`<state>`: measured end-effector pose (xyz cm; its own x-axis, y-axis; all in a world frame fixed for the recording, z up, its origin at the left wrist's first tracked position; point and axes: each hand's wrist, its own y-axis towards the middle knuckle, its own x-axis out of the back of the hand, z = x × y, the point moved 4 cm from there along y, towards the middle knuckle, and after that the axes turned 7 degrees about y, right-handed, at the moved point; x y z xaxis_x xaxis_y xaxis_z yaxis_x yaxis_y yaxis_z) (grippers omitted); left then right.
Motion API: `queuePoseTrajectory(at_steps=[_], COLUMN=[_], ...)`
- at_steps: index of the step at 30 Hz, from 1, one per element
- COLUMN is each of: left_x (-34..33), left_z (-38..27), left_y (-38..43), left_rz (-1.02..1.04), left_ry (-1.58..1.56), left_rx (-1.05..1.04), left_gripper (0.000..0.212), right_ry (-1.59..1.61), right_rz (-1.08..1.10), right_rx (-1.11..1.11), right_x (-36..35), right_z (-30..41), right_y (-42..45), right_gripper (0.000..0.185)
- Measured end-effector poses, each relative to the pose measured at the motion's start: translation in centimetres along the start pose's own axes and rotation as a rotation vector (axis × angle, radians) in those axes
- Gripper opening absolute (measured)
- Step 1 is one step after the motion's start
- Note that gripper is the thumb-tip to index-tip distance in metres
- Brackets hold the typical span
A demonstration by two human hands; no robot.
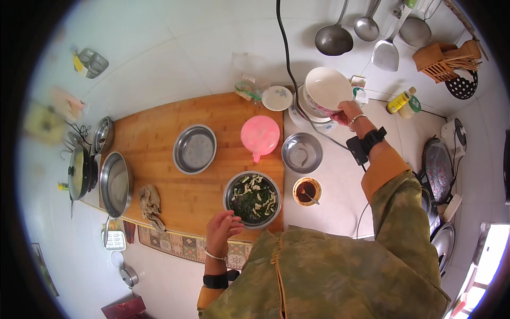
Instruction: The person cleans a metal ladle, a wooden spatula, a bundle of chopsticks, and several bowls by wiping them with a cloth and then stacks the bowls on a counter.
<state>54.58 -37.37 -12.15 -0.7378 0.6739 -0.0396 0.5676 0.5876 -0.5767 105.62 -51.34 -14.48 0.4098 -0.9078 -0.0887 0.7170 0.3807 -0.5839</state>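
Observation:
My right hand (349,113) grips the rim of a large white ceramic bowl (328,89) with a floral outside. The bowl is tilted, its inside towards me, above a stack of plates and bowls (297,113). My left hand (224,228) is empty, fingers loosely bent and apart, beside the near left rim of a steel bowl (228,191). Chopped dark greens with pale strips (255,197) fill that bowl. To its right, a small bowl of dark red sauce (306,190) has a spoon in it. Behind the sauce is a steel bowl (302,153).
A pink plastic lid or dish (260,134), a steel basin (195,149) and a crumpled cloth (150,205) lie on the wooden board (159,123). A steel pan (116,185) stands at its left edge. A black cable (287,52) hangs past the stacked dishes. Ladles (334,40) hang on the wall.

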Motion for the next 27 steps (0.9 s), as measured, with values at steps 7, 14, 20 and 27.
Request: queuePoseTrajectory(at_steps=[7,14,20,27], left_x=[1.9,2.6,4.1,4.3], left_z=[2.7,3.6,4.3,2.4], left_y=[-1.7,-1.9,-1.4,-1.0], left_rz=[-0.095,-0.099,-0.09,-0.042], left_ry=[-0.056,-0.051,-0.069,-0.016], left_rx=[0.03,0.021,0.028,-0.005], left_gripper=[0.029,0.03,0.028,0.027], right_ry=[-0.031,-0.219,-0.793,-0.621], right_rz=[-0.006,-0.19,0.04,0.078], right_rx=[-0.044,0.107,0.042,0.321], right_x=[-0.3,-1.1,0.2,-3.4], right_z=[-1.6,-2.2,-13.3,-14.5], right_y=[3.7,-2.2,-5.2,-7.4], right_gripper=[0.029,0.069,0.055,0.019])
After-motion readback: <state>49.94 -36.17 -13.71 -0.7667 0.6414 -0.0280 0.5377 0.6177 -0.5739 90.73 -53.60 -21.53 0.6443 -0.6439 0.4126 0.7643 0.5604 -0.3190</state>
